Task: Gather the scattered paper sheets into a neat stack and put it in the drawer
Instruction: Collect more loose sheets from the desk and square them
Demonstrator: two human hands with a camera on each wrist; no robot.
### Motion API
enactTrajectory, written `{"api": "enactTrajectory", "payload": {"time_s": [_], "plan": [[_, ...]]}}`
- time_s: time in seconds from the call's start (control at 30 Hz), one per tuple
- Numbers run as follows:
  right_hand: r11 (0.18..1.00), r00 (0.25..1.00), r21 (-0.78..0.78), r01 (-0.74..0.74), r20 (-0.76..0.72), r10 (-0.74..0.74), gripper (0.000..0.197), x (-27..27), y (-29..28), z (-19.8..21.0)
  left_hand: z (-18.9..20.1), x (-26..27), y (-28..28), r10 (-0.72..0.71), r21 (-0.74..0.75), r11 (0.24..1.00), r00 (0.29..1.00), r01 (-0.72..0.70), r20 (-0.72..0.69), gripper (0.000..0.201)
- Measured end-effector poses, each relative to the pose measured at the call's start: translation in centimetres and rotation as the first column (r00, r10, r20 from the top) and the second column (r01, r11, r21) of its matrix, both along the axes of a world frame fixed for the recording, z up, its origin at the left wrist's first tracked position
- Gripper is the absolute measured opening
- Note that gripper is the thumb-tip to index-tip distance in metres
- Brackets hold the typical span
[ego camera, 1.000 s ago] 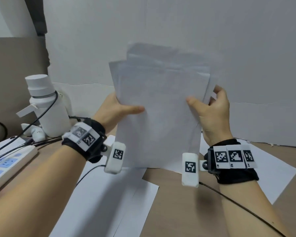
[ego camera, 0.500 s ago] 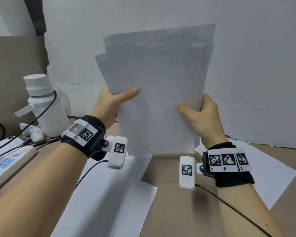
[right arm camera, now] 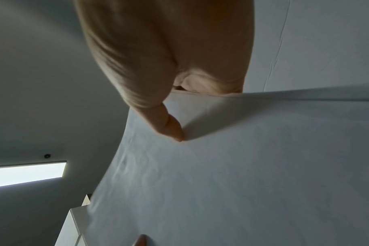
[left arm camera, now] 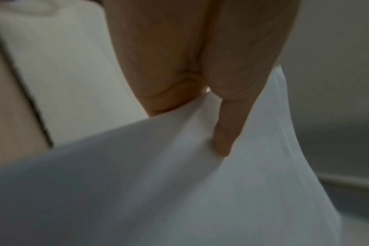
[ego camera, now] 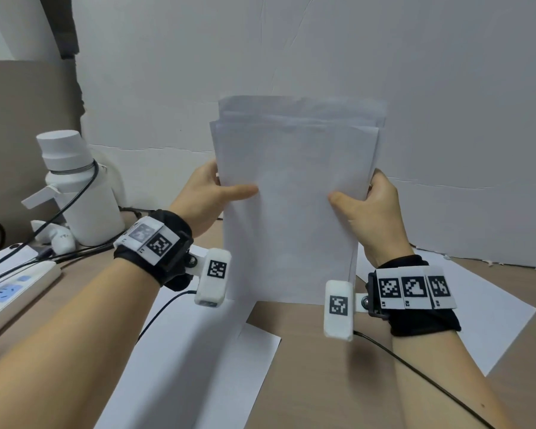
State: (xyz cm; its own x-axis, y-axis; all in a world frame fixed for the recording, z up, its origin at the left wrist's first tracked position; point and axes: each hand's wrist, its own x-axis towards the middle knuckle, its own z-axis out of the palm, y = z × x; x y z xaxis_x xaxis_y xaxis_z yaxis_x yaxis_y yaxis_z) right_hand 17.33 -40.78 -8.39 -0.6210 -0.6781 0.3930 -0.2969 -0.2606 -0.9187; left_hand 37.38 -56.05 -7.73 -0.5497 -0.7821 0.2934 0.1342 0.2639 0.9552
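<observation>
A stack of white paper sheets (ego camera: 294, 193) stands upright, its bottom edge down at the wooden desk (ego camera: 338, 366); whether it touches is hidden. Its top edges are stepped and uneven. My left hand (ego camera: 211, 193) grips the stack's left edge, thumb across the front, fingers behind. My right hand (ego camera: 365, 202) grips the right edge the same way. In the left wrist view my thumb presses into the stack (left arm camera: 179, 191). The right wrist view shows my thumb on the stack (right arm camera: 242, 166). More loose sheets lie flat on the desk at lower left (ego camera: 192, 366) and right (ego camera: 477, 314). No drawer is in view.
A white bottle (ego camera: 75, 187) stands at the left with a cable draped over it. A power strip (ego camera: 10, 292) lies at the left edge. A white backdrop wall (ego camera: 384, 72) rises just behind the stack. Black wrist cables trail over the desk.
The stack came down from a raised, tilted hold to an upright stand on its bottom edge. Both hands dropped with it and squared up on the side edges.
</observation>
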Motion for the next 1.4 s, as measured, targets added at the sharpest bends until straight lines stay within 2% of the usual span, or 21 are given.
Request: {"api": "enactTrajectory", "payload": {"time_s": [0.1, 0.2, 0.3, 0.37, 0.43, 0.5, 0.53, 0.6, 0.67, 0.77, 0.8, 0.87, 0.93, 0.97, 1.07, 1.13, 1.2, 1.4], "plan": [[0.996, 0.998, 0.059, -0.062, 0.022, 0.061, 0.028, 0.0, 0.1, -0.1, -0.7, 0.1, -0.5, 0.068, 0.110, 0.992, 0.994, -0.059, -0.081, 0.029], [0.979, 0.996, 0.181, -0.089, -0.002, 0.091, 0.025, -0.5, 0.4, -0.4, -0.5, 0.7, -0.8, 0.142, 0.202, 0.975, 0.962, -0.095, -0.232, 0.029], [0.959, 0.992, 0.262, -0.107, -0.033, 0.120, 0.017, -1.1, 0.6, -0.5, -0.3, 1.9, -1.8, 0.192, 0.294, 0.953, 0.901, -0.077, -0.389, 0.036], [0.970, 0.992, 0.208, -0.123, 0.030, 0.120, 0.016, -1.4, 0.6, -0.4, -0.7, 2.6, -2.3, 0.202, 0.337, 0.940, 0.873, -0.045, -0.445, 0.051], [0.983, 0.971, 0.064, -0.169, 0.183, 0.155, 0.019, -1.3, 0.5, -0.1, -1.1, 2.9, -2.3, 0.221, 0.411, 0.911, 0.845, -0.002, -0.487, 0.058], [0.955, 0.883, -0.143, -0.261, 0.365, 0.296, 0.021, -0.7, 0.3, 0.2, -1.3, 2.9, -1.9, 0.229, 0.483, 0.872, 0.806, 0.080, -0.546, 0.052], [0.931, 0.839, -0.220, -0.290, 0.410, 0.358, 0.023, -0.3, 0.1, 0.3, -1.3, 2.6, -1.5, 0.217, 0.512, 0.847, 0.784, 0.146, -0.582, 0.047], [0.912, 0.828, -0.264, -0.316, 0.393, 0.400, 0.026, 0.7, -0.3, 0.3, -1.9, 1.9, -0.9, 0.205, 0.562, 0.789, 0.756, 0.248, -0.621, 0.047], [0.939, 0.891, -0.221, -0.263, 0.318, 0.324, 0.025, 1.6, -0.9, 0.0, -2.8, 1.3, -0.5, 0.192, 0.587, 0.761, 0.769, 0.276, -0.610, 0.059], [0.981, 0.974, -0.186, -0.055, 0.207, 0.094, 0.019, 1.3, -1.2, -0.5, -3.8, 2.3, -1.0, 0.134, 0.563, 0.780, 0.807, 0.272, -0.575, 0.072], [0.983, 0.983, -0.181, -0.002, 0.182, 0.036, 0.017, 0.7, -1.2, -0.6, -4.2, 3.0, -1.5, 0.149, 0.560, 0.799, 0.831, 0.218, -0.535, 0.075], [0.985, 0.989, -0.166, 0.041, 0.144, -0.017, 0.017, -0.6, -0.9, -0.9, -5.2, 4.9, -2.8, 0.239, 0.524, 0.851, 0.900, -0.014, -0.364, 0.082], [0.993, 0.996, -0.120, 0.016, 0.094, -0.005, 0.018, -2.0, -0.5, -1.4, -5.9, 6.6, -3.3, 0.294, 0.368, 0.904, 0.942, -0.219, -0.161, 0.093], [0.997, 0.997, -0.080, -0.004, 0.071, 0.010, 0.018, -2.5, -0.3, -1.8, -6.1, 7.2, -3.4, 0.274, 0.272, 0.932, 0.958, -0.241, -0.090, 0.090], [0.996, 0.997, 0.061, -0.065, 0.037, 0.063, 0.016, -3.3, -0.2, -3.1, -6.0, 8.0, -2.6, 0.188, 0.061, 0.980, 0.981, -0.190, 0.037, 0.061], [0.980, 0.991, 0.149, -0.130, 0.033, 0.126, 0.018, -3.6, -0.2, -4.0, -5.8, 7.7, -2.1, 0.148, 0.027, 0.988, 0.988, -0.149, 0.039, 0.050], [0.968, 0.987, 0.195, -0.158, 0.021, 0.156, 0.020, -4.0, -0.1, -4.8, -5.9, 7.2, -1.9, 0.104, 0.048, 0.993, 0.994, -0.105, 0.013, 0.048], [0.974, 0.987, 0.163, -0.155, 0.059, 0.147, 0.026, -4.1, -0.4, -5.5, -5.8, 5.9, -1.3, 0.161, 0.023, 0.987, 0.985, -0.160, -0.053, 0.062]]}}
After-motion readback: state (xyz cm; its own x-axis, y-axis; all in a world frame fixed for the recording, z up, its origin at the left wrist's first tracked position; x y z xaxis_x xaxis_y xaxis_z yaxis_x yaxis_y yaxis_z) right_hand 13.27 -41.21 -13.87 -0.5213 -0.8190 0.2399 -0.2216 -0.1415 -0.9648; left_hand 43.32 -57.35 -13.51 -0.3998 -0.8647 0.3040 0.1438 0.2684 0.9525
